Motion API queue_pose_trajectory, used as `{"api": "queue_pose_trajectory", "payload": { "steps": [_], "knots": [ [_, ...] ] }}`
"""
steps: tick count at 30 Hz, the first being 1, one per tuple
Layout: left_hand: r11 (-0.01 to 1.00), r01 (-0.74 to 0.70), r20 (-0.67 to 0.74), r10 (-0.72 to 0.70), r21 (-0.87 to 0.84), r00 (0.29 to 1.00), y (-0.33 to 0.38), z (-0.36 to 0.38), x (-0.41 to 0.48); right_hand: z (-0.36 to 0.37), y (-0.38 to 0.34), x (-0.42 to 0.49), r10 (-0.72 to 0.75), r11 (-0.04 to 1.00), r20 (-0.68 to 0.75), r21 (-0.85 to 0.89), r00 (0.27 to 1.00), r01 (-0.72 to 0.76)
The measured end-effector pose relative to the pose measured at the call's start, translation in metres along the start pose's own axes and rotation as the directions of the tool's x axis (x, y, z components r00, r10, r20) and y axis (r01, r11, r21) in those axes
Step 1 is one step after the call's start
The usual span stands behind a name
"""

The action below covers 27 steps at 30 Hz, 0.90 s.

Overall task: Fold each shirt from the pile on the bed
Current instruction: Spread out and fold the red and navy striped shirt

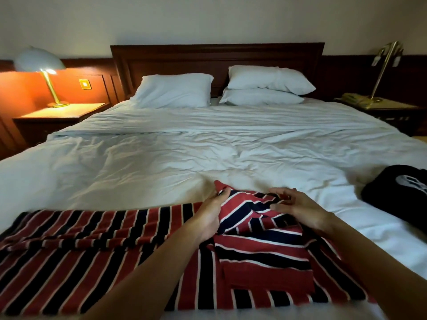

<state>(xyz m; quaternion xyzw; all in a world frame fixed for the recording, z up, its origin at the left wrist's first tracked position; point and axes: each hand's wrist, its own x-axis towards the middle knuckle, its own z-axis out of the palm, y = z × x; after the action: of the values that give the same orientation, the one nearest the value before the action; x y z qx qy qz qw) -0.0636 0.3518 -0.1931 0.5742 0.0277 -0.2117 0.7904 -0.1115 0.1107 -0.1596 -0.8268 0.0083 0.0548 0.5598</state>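
Red, navy and white stripes mark the striped shirt (92, 239), which lies spread across the near edge of the bed (208, 153), its length running off to the left and a folded part bunched at the middle. Both forearms reach forward over it from the bottom of the view. The left hand (212, 215) is turned on its side, palm facing inward, and grips a raised fold of the shirt's far edge. The right hand (302, 211) hovers palm-down just beside it, its fingers (282, 192) loosely curled over the bunched cloth; I cannot tell whether they pinch any of it. A black garment (397, 190) lies well apart at the right edge. Three white pillows (175, 91) rest against the headboard (215, 56).
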Motion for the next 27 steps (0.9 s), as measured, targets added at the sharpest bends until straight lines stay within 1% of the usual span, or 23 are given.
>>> {"api": "queue_pose_trajectory", "payload": {
  "steps": [2,3,4,5,6,7,8,9,11,12,14,17,19,22,24,26,27],
  "knots": [
    [0.997,0.036,0.043,-0.039,0.065,0.998,-0.003,-0.005,-0.004,-0.001,0.005,0.008,-0.001,0.995,-0.127,0.099,0.992,0.013],
    [0.991,0.047,0.077,-0.057,0.124,0.995,-0.003,-0.007,-0.007,-0.004,0.007,0.011,-0.004,0.996,-0.182,0.088,0.983,0.020],
    [0.980,0.050,0.103,-0.071,0.194,0.992,-0.004,-0.011,-0.009,-0.007,0.011,0.014,-0.017,1.000,-0.192,-0.011,0.981,0.015],
    [0.965,0.053,0.127,-0.088,0.257,0.988,-0.003,-0.014,-0.012,-0.011,0.015,0.015,-0.013,0.992,-0.149,-0.123,0.989,-0.005],
    [0.949,0.059,0.138,-0.107,0.310,0.985,-0.001,-0.018,-0.014,-0.013,0.018,0.015,0.017,0.976,-0.078,-0.214,0.997,-0.033],
    [0.933,0.074,0.146,-0.133,0.353,0.980,0.001,-0.021,-0.015,-0.015,0.020,0.014,0.064,0.962,-0.013,-0.265,0.998,-0.065],
    [0.916,0.087,0.160,-0.161,0.393,0.974,0.005,-0.024,-0.016,-0.017,0.020,0.013,0.102,0.955,0.027,-0.284,0.994,-0.090],
    [0.901,0.103,0.176,-0.193,0.421,0.965,0.011,-0.026,-0.018,-0.018,0.020,0.012,0.130,0.951,0.035,-0.288,0.991,-0.114],
    [0.886,0.124,0.210,-0.239,0.447,0.948,0.020,-0.025,-0.022,-0.021,0.017,0.012,0.166,0.946,0.015,-0.286,0.986,-0.155],
    [0.886,0.129,0.213,-0.245,0.446,0.946,0.022,-0.023,-0.023,-0.021,0.017,0.013,0.171,0.941,0.000,-0.298,0.985,-0.163],
    [0.906,0.110,0.198,-0.205,0.409,0.958,0.021,-0.017,-0.022,-0.018,0.014,0.015,0.117,0.945,-0.037,-0.304,0.992,-0.123],
    [0.979,0.061,0.148,-0.091,0.197,0.985,0.013,-0.008,-0.013,-0.012,0.013,0.017,0.064,0.978,-0.023,-0.198,0.998,-0.067],
    [0.994,0.047,0.112,-0.058,0.096,0.992,0.008,-0.005,-0.007,-0.012,0.012,0.012,0.066,0.984,0.010,-0.169,0.998,-0.064],
    [0.995,0.046,0.061,-0.052,0.091,0.997,0.006,-0.004,-0.005,-0.016,0.012,-0.004,0.103,0.983,0.061,-0.160,0.993,-0.092],
    [0.993,0.065,0.076,-0.073,0.096,0.994,0.006,-0.005,-0.005,-0.018,0.015,-0.011,0.115,0.983,0.066,-0.153,0.991,-0.104],
    [0.991,0.089,0.153,-0.103,0.097,0.983,0.007,-0.001,-0.006,-0.019,0.018,-0.006,0.131,0.989,-0.019,-0.066,0.991,-0.132],
    [0.991,0.071,0.168,-0.089,0.112,0.982,0.008,0.002,-0.007,-0.018,0.018,-0.003,0.132,0.989,-0.060,-0.057,0.989,-0.135]
  ]
}}
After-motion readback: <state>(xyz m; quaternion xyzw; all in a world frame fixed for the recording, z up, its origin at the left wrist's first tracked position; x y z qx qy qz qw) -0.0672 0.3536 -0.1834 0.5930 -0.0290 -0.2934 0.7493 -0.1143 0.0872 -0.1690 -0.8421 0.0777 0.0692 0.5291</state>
